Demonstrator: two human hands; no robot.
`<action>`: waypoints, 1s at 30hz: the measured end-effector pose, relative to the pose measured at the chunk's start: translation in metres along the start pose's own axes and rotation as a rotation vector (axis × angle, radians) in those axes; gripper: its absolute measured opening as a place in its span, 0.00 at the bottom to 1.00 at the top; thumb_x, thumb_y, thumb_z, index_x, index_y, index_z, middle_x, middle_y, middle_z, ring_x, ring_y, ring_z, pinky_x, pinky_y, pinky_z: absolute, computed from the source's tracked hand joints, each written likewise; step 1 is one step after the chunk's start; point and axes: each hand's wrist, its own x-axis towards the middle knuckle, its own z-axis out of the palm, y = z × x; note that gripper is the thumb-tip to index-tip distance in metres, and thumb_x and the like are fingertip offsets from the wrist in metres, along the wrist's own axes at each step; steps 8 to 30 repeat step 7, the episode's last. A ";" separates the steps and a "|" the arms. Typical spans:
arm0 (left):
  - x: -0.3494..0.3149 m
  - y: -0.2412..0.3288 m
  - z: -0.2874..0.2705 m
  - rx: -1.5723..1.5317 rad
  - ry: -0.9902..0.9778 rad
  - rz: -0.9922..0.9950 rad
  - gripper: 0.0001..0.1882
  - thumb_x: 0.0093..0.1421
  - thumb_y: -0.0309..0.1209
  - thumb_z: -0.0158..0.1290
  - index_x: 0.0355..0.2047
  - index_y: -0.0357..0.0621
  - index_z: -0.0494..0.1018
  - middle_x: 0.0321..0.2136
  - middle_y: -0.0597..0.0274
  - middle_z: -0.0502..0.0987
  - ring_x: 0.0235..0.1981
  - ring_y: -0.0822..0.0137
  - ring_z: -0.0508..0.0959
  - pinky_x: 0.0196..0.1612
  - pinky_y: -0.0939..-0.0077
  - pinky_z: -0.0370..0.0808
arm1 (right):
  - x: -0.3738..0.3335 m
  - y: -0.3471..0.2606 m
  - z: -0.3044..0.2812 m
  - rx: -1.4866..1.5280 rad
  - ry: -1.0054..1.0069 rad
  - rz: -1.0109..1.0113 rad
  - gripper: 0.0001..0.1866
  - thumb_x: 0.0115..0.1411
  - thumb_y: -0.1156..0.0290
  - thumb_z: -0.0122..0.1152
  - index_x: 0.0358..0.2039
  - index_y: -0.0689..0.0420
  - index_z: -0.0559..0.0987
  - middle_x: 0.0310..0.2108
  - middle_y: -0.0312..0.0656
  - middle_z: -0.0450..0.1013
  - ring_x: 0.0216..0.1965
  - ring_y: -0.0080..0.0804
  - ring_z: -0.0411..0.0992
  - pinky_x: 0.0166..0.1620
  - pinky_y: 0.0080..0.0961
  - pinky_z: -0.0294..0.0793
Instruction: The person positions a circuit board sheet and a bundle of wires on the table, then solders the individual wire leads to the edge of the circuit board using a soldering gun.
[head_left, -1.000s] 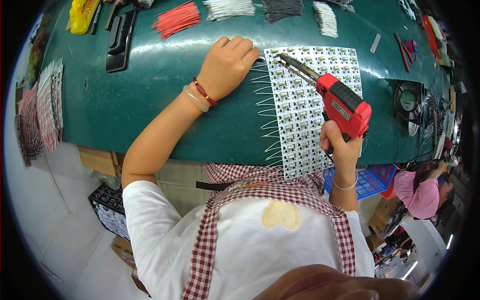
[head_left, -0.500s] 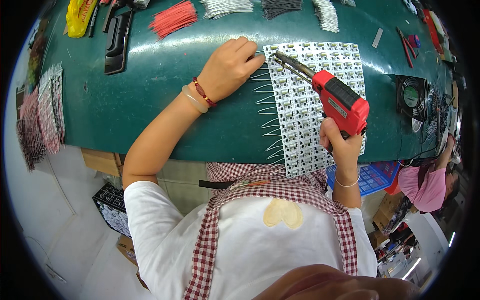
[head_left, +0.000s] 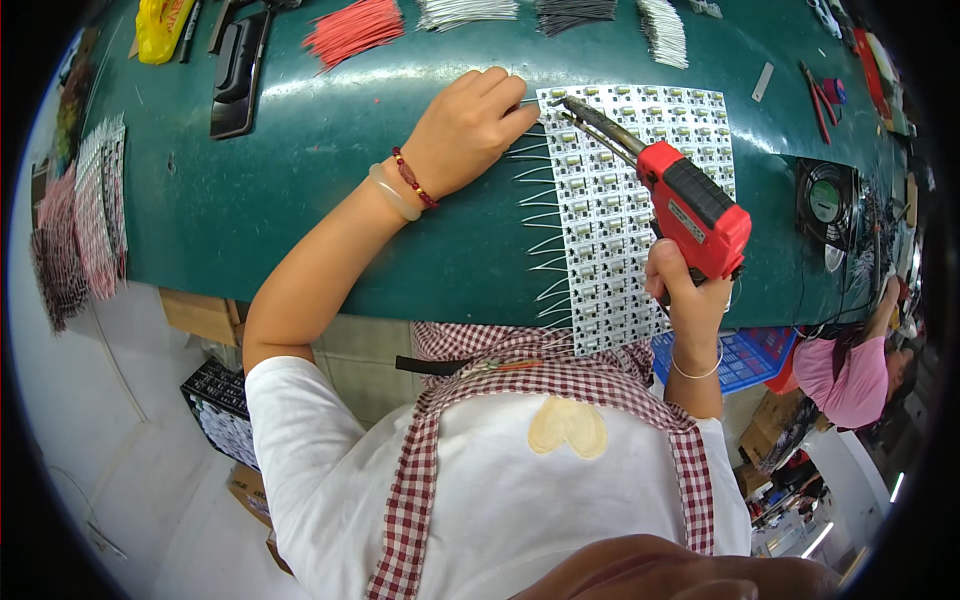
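My right hand [head_left: 690, 290] is wrapped round the grip of a red and black soldering gun [head_left: 695, 210]. Its dark tip is over the top left corner of a sheet of small white circuit boards [head_left: 640, 200]. At that same corner my left hand [head_left: 480, 125] is closed in a pinch on a thin wire whose short end runs toward the board; the fingertips are partly hidden. Several white wires [head_left: 537, 218] stick out from the sheet's left edge below the hand. The near end of the sheet overhangs the table edge by my apron.
Bundles of red wires [head_left: 353, 35], white wires [head_left: 465, 10] and black wires [head_left: 575, 12] lie along the far side of the green table [head_left: 200, 220]. Right of the sheet are red-handled pliers [head_left: 822, 110] and a black fan [head_left: 825, 200]. Finished-looking wired strips [head_left: 100, 210] hang at the left edge.
The soldering gun's tip has shifted slightly to the right and up off the corner spot. My left hand stays pinched at the board's edge. The whole view has moved a little.
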 end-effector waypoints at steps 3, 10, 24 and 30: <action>0.000 0.000 0.000 -0.004 -0.001 0.001 0.09 0.42 0.21 0.53 0.28 0.42 0.74 0.22 0.62 0.64 0.26 0.64 0.68 0.30 0.72 0.68 | 0.000 -0.002 0.001 -0.012 -0.003 -0.008 0.08 0.56 0.75 0.56 0.21 0.62 0.72 0.15 0.35 0.68 0.13 0.19 0.64 0.18 0.16 0.63; -0.001 0.000 0.000 -0.006 0.013 0.009 0.09 0.43 0.21 0.53 0.28 0.42 0.74 0.22 0.62 0.65 0.26 0.64 0.68 0.30 0.72 0.68 | 0.001 -0.001 0.003 -0.063 -0.026 0.024 0.09 0.57 0.73 0.56 0.21 0.61 0.73 0.14 0.36 0.68 0.13 0.20 0.65 0.18 0.17 0.63; -0.001 0.000 0.000 -0.006 0.013 0.009 0.09 0.43 0.21 0.53 0.28 0.42 0.74 0.22 0.62 0.65 0.26 0.64 0.68 0.30 0.72 0.68 | 0.001 -0.001 0.003 -0.063 -0.026 0.024 0.09 0.57 0.73 0.56 0.21 0.61 0.73 0.14 0.36 0.68 0.13 0.20 0.65 0.18 0.17 0.63; -0.001 0.000 0.000 -0.006 0.013 0.009 0.09 0.43 0.21 0.53 0.28 0.42 0.74 0.22 0.62 0.65 0.26 0.64 0.68 0.30 0.72 0.68 | 0.001 -0.001 0.003 -0.063 -0.026 0.024 0.09 0.57 0.73 0.56 0.21 0.61 0.73 0.14 0.36 0.68 0.13 0.20 0.65 0.18 0.17 0.63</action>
